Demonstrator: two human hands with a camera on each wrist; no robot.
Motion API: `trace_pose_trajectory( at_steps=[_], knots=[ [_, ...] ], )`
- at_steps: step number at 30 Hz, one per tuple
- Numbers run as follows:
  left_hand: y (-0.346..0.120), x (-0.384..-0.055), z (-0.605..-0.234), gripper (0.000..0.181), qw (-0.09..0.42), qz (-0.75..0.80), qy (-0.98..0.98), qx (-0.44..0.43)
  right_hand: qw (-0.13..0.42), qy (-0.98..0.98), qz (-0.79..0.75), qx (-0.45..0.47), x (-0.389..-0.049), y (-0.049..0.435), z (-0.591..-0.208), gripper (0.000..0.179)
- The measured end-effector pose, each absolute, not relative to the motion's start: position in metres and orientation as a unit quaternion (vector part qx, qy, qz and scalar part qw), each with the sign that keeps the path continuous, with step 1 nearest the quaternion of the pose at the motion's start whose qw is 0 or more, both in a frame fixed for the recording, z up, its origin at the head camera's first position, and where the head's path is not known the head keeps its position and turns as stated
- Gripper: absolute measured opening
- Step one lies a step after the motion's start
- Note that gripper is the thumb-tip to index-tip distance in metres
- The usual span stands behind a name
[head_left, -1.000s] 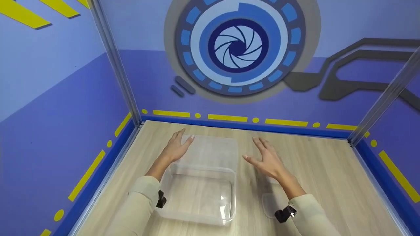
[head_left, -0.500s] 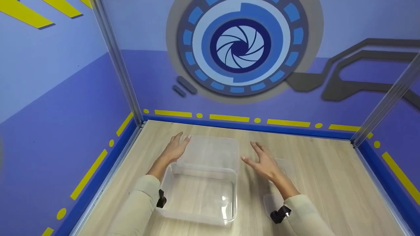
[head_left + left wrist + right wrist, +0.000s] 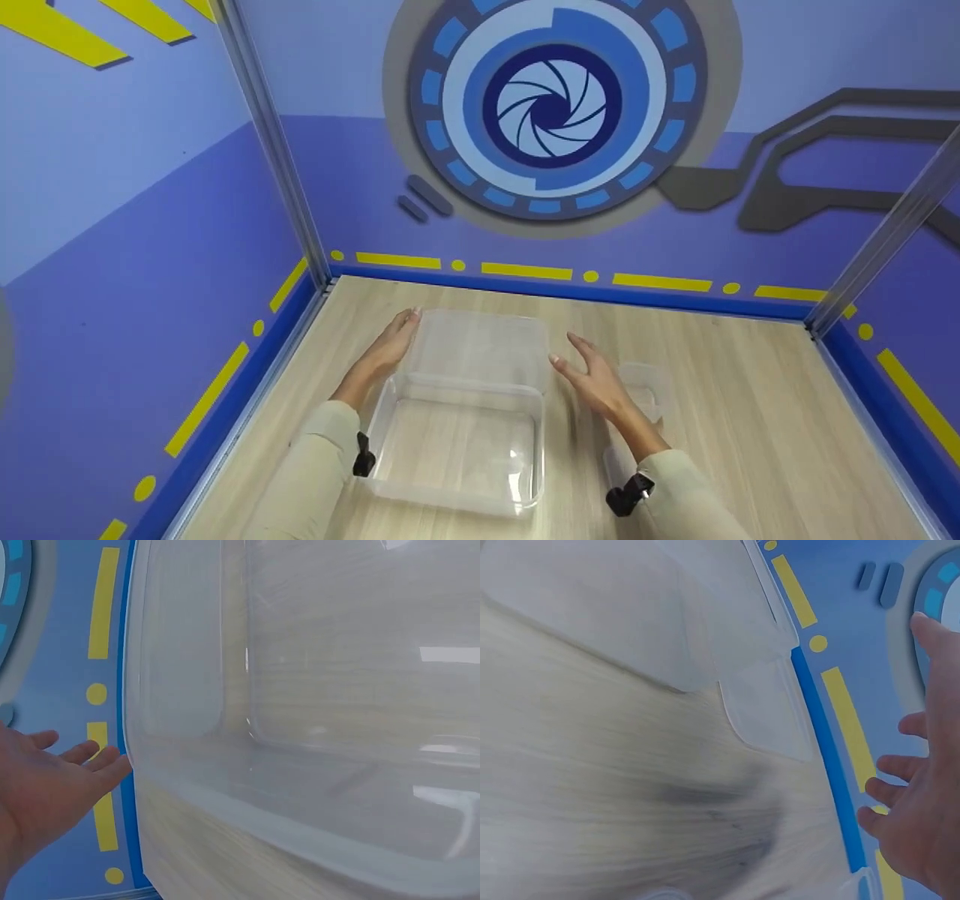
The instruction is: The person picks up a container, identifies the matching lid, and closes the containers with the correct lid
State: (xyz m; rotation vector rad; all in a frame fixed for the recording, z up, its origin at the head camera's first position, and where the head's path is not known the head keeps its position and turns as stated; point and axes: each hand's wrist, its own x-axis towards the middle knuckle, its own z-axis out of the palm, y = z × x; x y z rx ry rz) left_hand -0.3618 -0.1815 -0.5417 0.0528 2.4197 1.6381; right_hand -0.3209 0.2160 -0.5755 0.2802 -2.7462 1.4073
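Note:
A large clear rectangular plastic box (image 3: 381,435) stands with its top uncovered. Behind it lies a translucent lid (image 3: 480,349). My left hand (image 3: 384,351) is at the lid's left edge, fingers extended; whether it touches the lid I cannot tell. In the left wrist view the same hand (image 3: 52,791) shows spread fingers holding nothing. To the right of the lid, my right hand (image 3: 598,382) hovers with thumb and fingers apart and nothing between them. The right wrist view also shows this hand (image 3: 922,787) with loose, separate fingers.
A small clear container (image 3: 646,375) sits beyond my right wrist, and a small translucent lid-like piece (image 3: 615,466) lies partly hidden by that forearm. The wooden tabletop (image 3: 750,420) is bounded by blue walls and metal posts (image 3: 277,142) at the back corners.
My left hand has moved slightly left and down, from over the lid's left part to its edge. My right hand has come slightly nearer, uncovering more of the small container.

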Motion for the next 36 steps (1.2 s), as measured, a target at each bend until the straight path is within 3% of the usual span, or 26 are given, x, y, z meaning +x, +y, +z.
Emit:
trace_pose_trajectory(
  at_steps=[7,21,36],
  knots=[
    [-0.195,-0.361,-0.554,0.087,0.133,0.581,0.802,0.021,0.006,-0.828,0.556,0.072,-0.32,0.212,-0.585,0.072],
    [-0.208,-0.36,-0.577,0.097,0.181,0.679,0.712,-0.019,-0.046,-0.745,0.665,0.03,-0.317,0.197,-0.6,0.074],
    [-0.208,-0.355,-0.589,0.106,0.212,0.645,0.734,-0.032,-0.11,-0.689,0.716,0.007,-0.319,0.188,-0.614,0.089]
  ],
)
